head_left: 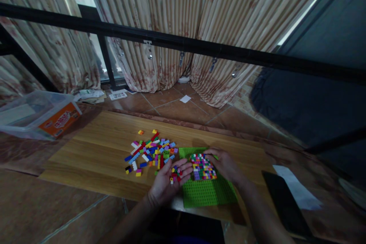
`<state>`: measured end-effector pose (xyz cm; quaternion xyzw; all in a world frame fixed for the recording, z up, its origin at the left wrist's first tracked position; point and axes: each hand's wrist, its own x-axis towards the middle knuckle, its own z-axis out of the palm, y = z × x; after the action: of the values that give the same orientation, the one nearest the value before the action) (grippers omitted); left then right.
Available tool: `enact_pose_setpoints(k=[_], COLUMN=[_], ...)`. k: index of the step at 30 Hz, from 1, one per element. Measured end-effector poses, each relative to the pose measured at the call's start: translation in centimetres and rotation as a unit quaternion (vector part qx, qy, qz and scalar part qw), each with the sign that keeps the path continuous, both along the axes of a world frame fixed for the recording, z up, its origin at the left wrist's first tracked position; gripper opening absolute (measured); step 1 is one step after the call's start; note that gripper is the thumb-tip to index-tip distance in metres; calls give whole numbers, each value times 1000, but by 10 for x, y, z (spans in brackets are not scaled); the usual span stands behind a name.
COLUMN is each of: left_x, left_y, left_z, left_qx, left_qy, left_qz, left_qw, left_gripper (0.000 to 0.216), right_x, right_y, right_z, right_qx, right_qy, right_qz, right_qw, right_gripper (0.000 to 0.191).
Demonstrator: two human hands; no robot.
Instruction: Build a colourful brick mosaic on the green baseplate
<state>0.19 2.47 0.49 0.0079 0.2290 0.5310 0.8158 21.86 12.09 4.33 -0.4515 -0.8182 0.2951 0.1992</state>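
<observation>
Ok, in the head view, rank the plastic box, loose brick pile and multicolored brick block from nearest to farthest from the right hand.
From the right hand:
1. Multicolored brick block: just to its left, on the green baseplate.
2. Loose brick pile: farther left, on the wooden table.
3. Plastic box: far left, beyond the wooden table.

A long wooden bench (94, 148) is stretching crosswise, showing pale brown grain along its top. A loose scatter of plastic bricks (153, 148) in red, blue, white, yellow, pink and green is lying around its middle, while an orange-and-yellow brick (140, 132) and a yellow brick (154, 131) are sitting toward the far edge. Just right of the scatter, a green studded baseplate (200, 194) is resting flat, reaching close to the near edge. Well apart from the bricks, a flat black slab (286, 202) is lying at the right end
</observation>
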Motion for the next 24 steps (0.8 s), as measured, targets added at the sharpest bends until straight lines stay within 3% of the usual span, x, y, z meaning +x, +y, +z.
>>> enact_pose_setpoints(k=[7, 14, 24], left_x=[1, 2, 3], left_y=[1, 2, 2], left_z=[4, -2, 0], left_qx=[-1, 11, 19], left_qy=[24, 22, 17], left_qz=[0, -8, 0], left_qw=[1000, 1000, 1000], left_gripper=[50, 46, 45], right_x=[-1, -6, -6], right_y=[4, 3, 0], right_z=[3, 8, -1], right_qx=[-24, 21, 15], right_qy=[7, 1, 4], right_qz=[22, 76, 51], right_qw=[999, 997, 999], right_gripper=[26, 28, 26])
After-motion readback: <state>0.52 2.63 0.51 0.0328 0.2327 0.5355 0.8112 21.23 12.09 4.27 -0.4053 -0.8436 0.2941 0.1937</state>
